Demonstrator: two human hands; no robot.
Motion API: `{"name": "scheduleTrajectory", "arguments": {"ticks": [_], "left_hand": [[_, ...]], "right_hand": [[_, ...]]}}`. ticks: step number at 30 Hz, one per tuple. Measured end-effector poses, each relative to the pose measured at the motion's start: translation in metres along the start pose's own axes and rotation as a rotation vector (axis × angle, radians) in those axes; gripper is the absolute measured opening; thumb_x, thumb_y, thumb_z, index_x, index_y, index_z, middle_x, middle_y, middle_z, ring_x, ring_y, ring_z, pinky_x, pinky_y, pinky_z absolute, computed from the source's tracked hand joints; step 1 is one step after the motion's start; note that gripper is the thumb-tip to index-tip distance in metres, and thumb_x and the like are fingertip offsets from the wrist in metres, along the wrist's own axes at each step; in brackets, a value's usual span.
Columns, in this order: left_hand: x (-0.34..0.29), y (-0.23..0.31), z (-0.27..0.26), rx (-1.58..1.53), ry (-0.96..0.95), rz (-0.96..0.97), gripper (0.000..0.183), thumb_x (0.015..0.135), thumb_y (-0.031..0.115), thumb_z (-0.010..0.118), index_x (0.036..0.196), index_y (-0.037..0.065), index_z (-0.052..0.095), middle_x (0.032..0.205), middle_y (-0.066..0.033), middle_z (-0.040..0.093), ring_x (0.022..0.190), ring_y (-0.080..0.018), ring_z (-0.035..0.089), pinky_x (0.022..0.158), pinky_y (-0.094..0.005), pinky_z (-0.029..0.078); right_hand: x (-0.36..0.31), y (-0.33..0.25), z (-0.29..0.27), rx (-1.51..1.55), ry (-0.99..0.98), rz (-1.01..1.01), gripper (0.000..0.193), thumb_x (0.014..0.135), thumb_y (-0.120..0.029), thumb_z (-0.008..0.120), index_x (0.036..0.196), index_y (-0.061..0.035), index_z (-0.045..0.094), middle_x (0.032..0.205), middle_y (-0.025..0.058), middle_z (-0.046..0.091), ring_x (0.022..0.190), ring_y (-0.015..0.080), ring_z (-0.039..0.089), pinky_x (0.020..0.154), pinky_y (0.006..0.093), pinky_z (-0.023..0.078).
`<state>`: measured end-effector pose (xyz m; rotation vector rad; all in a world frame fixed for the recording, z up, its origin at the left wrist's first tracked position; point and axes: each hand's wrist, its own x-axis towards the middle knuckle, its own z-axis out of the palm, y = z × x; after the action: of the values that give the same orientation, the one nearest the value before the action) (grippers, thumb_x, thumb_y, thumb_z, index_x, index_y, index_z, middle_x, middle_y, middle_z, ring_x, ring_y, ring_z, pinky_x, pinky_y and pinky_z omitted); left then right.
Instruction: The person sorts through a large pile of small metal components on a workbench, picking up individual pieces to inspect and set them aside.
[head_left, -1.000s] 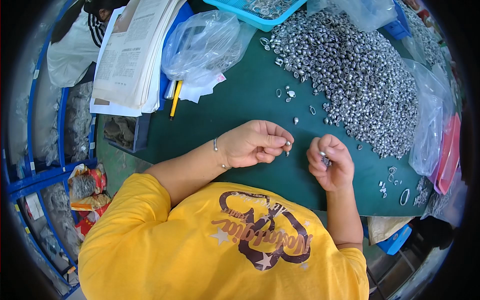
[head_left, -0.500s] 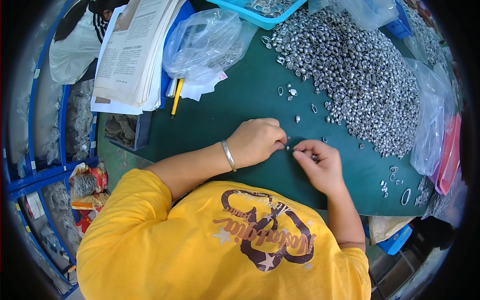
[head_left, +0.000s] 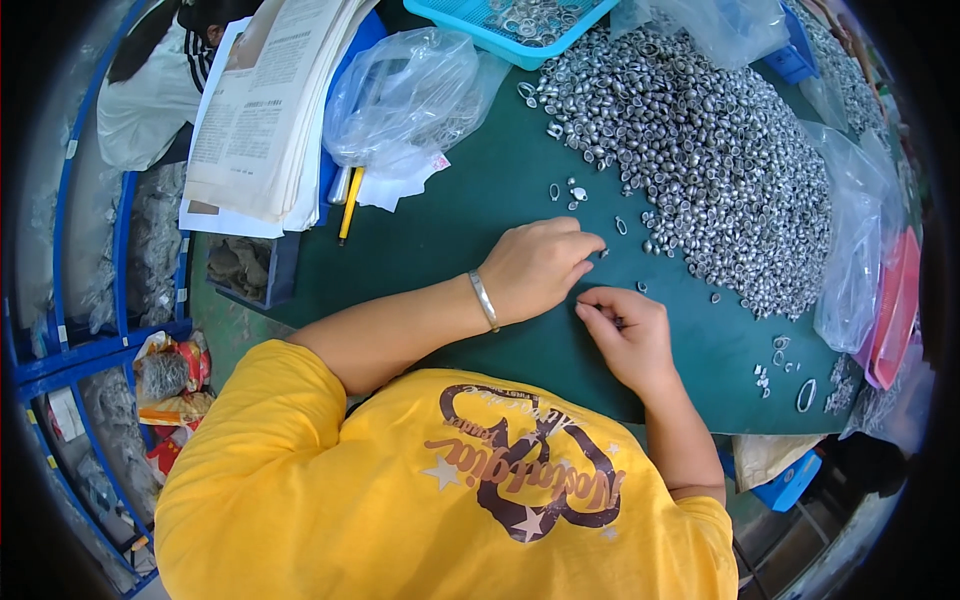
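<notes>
My left hand [head_left: 542,268], with a silver bangle [head_left: 484,301] on its wrist, is over the green tabletop with its fingers curled. A small silver-grey metal piece [head_left: 604,252] shows at its thumb and index fingertips. Just to the right and nearer me, my right hand [head_left: 636,338] is closed, thumb against the bent index finger. Small grey metal pieces [head_left: 618,322] show partly inside its curled fingers; the rest are hidden. Beyond both hands lie a few loose oval ring-like pieces [head_left: 621,226]. A large heap of small silver-grey metal pieces [head_left: 715,165] spreads at the far right.
A blue basket [head_left: 520,50] of metal rings stands at the back. Papers [head_left: 240,130], a clear plastic bag [head_left: 410,95] and a yellow pen [head_left: 350,205] lie at the far left. Plastic bags [head_left: 855,240] and pink trays [head_left: 895,310] edge the right side. Another person [head_left: 150,100] is at upper left.
My left hand has moved right and slightly away from me, and a loose piece there is now at its fingertips. The right hand stays closed and has shifted slightly.
</notes>
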<state>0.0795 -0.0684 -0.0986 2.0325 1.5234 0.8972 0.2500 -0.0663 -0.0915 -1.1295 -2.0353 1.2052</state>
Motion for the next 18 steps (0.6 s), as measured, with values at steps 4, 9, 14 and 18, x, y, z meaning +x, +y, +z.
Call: {"name": "scheduleTrajectory", "arguments": {"ticks": [4,9,14,18], "left_hand": [[0.015,-0.004,0.009,0.054,-0.001,0.028,0.010,0.072,0.011,0.063,0.082,0.008,0.062,0.074,-0.0073,0.054,0.069,-0.0262,0.056,0.058,-0.0345,0.046],[0.018,-0.010,0.017,0.051,-0.007,0.070,0.006,0.071,0.011,0.064,0.075,0.008,0.060,0.073,-0.0060,0.054,0.068,-0.0260,0.056,0.057,-0.0344,0.046],[0.012,-0.009,0.011,0.019,0.037,0.022,0.006,0.071,0.010,0.064,0.074,0.008,0.060,0.073,-0.0070,0.054,0.068,-0.0263,0.056,0.058,-0.0342,0.046],[0.010,-0.017,0.007,0.032,0.062,0.058,0.008,0.071,0.010,0.065,0.076,0.006,0.061,0.073,-0.0081,0.054,0.065,-0.0251,0.056,0.056,-0.0320,0.046]], "right_hand": [[-0.005,0.001,-0.021,0.369,0.026,0.121,0.009,0.071,0.000,0.067,0.079,-0.0009,0.063,0.064,0.0014,0.055,0.054,0.0071,0.044,0.049,0.0194,0.034],[-0.006,0.006,-0.029,0.432,0.056,-0.113,0.010,0.071,-0.001,0.067,0.079,0.0006,0.062,0.065,0.0037,0.056,0.054,0.0089,0.045,0.049,0.0203,0.034],[-0.009,0.012,-0.026,1.136,-0.065,0.092,0.008,0.073,-0.002,0.064,0.078,0.0013,0.060,0.068,0.0052,0.056,0.053,0.0097,0.045,0.049,0.0192,0.034],[0.007,0.000,-0.022,1.155,-0.229,0.262,0.006,0.076,-0.004,0.061,0.078,0.0024,0.061,0.069,0.0044,0.058,0.055,0.0104,0.050,0.049,0.0198,0.038]]}}
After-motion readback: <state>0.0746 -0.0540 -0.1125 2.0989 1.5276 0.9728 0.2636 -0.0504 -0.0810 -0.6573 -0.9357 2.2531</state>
